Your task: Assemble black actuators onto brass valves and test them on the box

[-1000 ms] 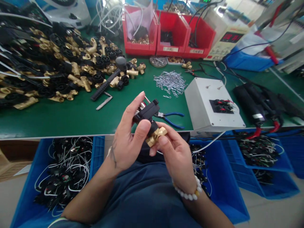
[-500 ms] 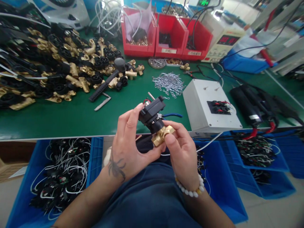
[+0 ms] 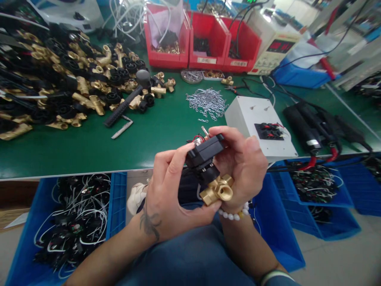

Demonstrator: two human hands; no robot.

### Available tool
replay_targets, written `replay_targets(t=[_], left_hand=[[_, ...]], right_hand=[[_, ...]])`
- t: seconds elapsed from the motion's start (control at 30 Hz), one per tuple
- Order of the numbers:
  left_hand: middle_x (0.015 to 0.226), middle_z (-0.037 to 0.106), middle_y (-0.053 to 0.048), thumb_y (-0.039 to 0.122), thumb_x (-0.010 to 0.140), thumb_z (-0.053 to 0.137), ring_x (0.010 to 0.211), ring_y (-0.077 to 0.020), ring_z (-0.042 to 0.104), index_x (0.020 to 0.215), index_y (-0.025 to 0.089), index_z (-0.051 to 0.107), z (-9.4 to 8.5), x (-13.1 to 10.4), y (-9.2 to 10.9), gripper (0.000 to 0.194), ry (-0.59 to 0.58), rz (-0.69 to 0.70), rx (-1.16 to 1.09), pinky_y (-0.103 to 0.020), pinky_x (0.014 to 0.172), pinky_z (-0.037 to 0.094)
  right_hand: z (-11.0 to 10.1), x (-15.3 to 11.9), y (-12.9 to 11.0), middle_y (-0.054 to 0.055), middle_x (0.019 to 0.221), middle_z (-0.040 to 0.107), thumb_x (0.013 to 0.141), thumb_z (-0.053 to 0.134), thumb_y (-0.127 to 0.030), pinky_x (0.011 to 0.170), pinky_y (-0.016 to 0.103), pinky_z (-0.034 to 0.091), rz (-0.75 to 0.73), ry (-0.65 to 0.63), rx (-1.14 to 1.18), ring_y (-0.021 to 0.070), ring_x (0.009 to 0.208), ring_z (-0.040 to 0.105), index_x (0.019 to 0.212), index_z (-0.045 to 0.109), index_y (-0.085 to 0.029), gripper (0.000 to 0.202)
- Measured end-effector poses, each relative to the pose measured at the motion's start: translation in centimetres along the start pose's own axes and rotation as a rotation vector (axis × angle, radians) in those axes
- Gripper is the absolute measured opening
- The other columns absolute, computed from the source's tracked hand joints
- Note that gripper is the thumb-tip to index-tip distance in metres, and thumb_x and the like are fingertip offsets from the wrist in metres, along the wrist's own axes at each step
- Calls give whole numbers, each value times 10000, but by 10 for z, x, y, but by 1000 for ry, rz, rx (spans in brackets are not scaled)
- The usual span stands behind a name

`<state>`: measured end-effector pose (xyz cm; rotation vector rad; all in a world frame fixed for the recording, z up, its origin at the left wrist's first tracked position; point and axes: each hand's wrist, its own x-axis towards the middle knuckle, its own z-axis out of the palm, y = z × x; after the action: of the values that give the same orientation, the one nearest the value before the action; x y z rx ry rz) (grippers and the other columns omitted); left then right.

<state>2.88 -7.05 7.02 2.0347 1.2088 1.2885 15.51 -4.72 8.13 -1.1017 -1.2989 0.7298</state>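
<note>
The left grip (image 3: 165, 190) is pinching the valve (image 3: 209, 173), fingertips resting against the left end of its black box (image 3: 205, 153) while the thumb is bracing the brass body (image 3: 216, 191) from below. The valve is hanging tilted in front of the tabletop edge, one round brass opening now facing the wearer. The right grip (image 3: 250, 171), which was pinching the brass a moment ago, is now cupping the right side, fingers reaching the box's far corner; how firmly they are closing, I cannot tell. This is probably a regrip, with the left side seemingly carrying more of the weight.

Across the green tabletop (image 3: 143, 147), brass fittings (image 3: 82, 85) are crowding the left; a hammer (image 3: 122, 106) is lying beside them, a bent key (image 3: 122, 129) just below. Wire clips (image 3: 206, 102) are lying heaped before the red bins (image 3: 169, 60), and a white box (image 3: 252, 118) is standing farther right.

Below, a blue crate (image 3: 118, 202) is holding wired parts, and a pale shoe (image 3: 137, 196) is showing nearby.
</note>
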Motion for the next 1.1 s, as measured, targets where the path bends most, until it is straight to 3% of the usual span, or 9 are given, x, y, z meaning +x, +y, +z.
replay_targets(t=[0.1,0.2,0.37,0.5,0.6,0.67,0.73,0.87,1.1], left_hand=[[1196,530,-83,380,702,799,1045,-299,634,1468,338,418,3,-3,4,856,46,-9,52,-497,827,681],[1134,525,-76,403,720,780,980,-287,631,1437,339,447,4,-5,5,794,71,-29,81,-485,754,683],[1155,516,-76,438,736,791,1006,-288,630,1453,347,424,5,-9,2,810,38,-74,42,-483,776,681],[1156,519,-77,416,763,774,1020,-262,641,1441,286,428,9,-10,-13,772,-14,-106,3,-434,809,673],[1136,531,-69,391,764,766,1013,-243,646,1408,239,453,11,-6,-32,732,-25,-164,27,-414,815,659],[1124,538,-62,395,759,766,1015,-238,640,1392,221,471,10,-2,-44,720,-16,-202,63,-402,814,648],[1117,545,-61,402,759,763,1019,-237,633,1382,206,487,9,2,-52,709,-16,-229,91,-405,832,635],[1140,555,-72,408,758,757,1024,-243,634,1382,195,494,7,4,-55,710,-37,-228,109,-430,889,611],[1187,554,-74,409,769,757,1033,-236,648,1400,217,468,7,4,-58,721,-67,-222,79,-427,917,602]], right_hand=[[3,3,4,124,1072,629,962,530,-611,809,427,599,-18,93,35,282,1014,645,1071,617,-221,414],[2,6,2,124,1043,636,1019,314,-631,811,419,602,21,85,78,264,997,650,1012,594,-221,497],[6,5,3,115,1053,652,1021,289,-557,794,388,596,92,76,137,245,983,664,1002,595,-216,458],[8,3,22,89,994,665,1042,255,-520,830,364,578,114,99,146,215,953,674,976,620,-212,482],[-4,20,48,90,1073,671,1006,455,-501,909,358,548,110,64,-101,204,1009,658,1045,644,-199,358],[-18,43,64,105,1134,649,914,633,-378,914,355,542,103,95,-372,208,1026,644,1111,637,-182,277],[-30,72,76,122,1151,636,901,618,-214,953,365,528,125,95,-674,201,1004,642,1115,643,-158,222],[-34,117,89,173,1180,646,926,596,-144,996,425,504,290,-169,-1133,257,1059,642,1125,703,-122,226],[-19,135,93,176,986,735,833,586,-8,918,381,525,341,-456,-1206,291,980,686,856,767,-97,203]])
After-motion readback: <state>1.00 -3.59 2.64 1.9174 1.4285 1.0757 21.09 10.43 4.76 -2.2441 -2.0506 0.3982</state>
